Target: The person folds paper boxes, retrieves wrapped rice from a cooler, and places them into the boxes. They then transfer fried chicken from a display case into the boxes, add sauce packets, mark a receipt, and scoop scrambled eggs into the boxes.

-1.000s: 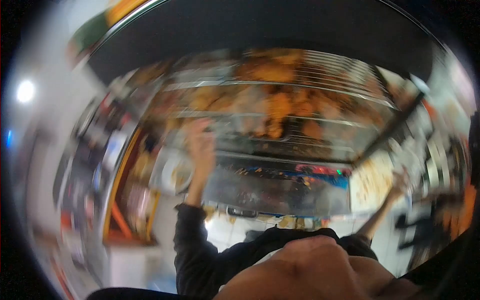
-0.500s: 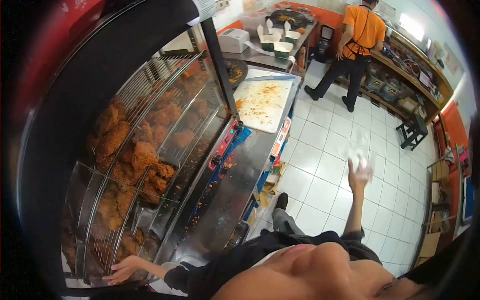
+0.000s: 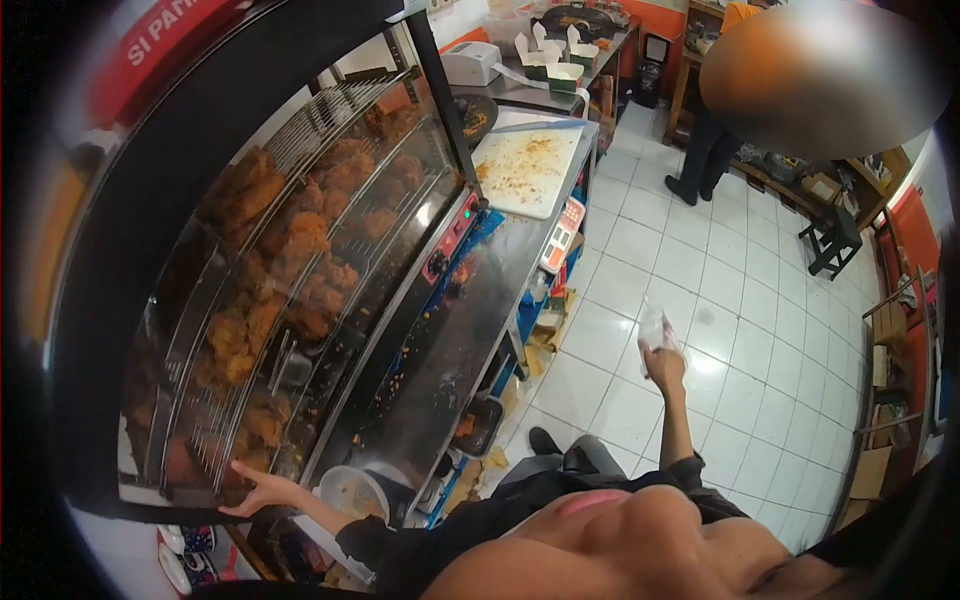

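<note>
My left hand is at the lower corner of a glass warming cabinet, its fingers apart against the frame. Inside the cabinet, pieces of fried chicken lie on wire racks, with a pair of metal tongs or a similar metal tool among them. Out over the tiled floor to the right, my right hand is closed round a crumpled piece of thin clear plastic. Whether this is a bag or a glove I cannot tell.
A steel counter carries a crumb-covered cutting board, a knife and a scale. A white bucket stands near my left arm. Paper boxes stand farther back. A co-worker and a black stool are across the floor.
My right hand has come left and lower, with the plastic now gathered in it. My left hand has shifted slightly up and right along the cabinet. The view has turned, and the co-worker has moved.
</note>
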### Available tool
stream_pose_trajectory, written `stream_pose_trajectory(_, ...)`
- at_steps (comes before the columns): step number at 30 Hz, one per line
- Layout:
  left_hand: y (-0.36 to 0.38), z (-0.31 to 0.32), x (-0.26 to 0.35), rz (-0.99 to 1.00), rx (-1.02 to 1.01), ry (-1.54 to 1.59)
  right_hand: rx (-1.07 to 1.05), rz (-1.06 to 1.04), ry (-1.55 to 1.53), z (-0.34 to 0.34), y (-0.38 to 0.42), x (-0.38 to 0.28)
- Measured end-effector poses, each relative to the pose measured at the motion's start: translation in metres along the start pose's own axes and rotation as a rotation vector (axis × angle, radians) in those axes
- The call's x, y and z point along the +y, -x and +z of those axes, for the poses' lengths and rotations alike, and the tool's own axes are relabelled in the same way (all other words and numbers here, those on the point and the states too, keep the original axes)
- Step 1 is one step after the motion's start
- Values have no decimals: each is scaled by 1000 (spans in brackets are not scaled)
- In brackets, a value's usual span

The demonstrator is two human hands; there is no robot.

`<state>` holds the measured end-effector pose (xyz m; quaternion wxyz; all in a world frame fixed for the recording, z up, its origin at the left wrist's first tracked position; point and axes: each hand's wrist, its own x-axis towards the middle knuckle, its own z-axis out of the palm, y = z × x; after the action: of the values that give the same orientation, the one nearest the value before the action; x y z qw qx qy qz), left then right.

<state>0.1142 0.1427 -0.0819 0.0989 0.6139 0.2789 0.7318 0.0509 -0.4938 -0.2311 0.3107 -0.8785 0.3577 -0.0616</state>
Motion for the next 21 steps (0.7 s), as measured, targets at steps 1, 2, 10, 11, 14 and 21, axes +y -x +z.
stream_pose_trajectory(1,-5,-3,-13,54,-60,-74,93,-146,-36,5,-3,-1)
stream_pose_trajectory(2,-7,-2,-26,63,-67,-78,184,-289,-68,6,-3,2)
stream_pose_trajectory(10,-4,15,-105,326,-224,-275,-273,190,168,77,81,158)
stream_pose_trajectory(11,-8,-6,-53,297,-238,-157,-313,193,253,98,115,211)
stream_pose_trajectory(14,-12,-25,-11,186,-343,-65,-658,297,337,119,239,347)
stream_pose_trajectory(21,-8,-19,-14,39,-707,12,-790,390,256,156,528,480)
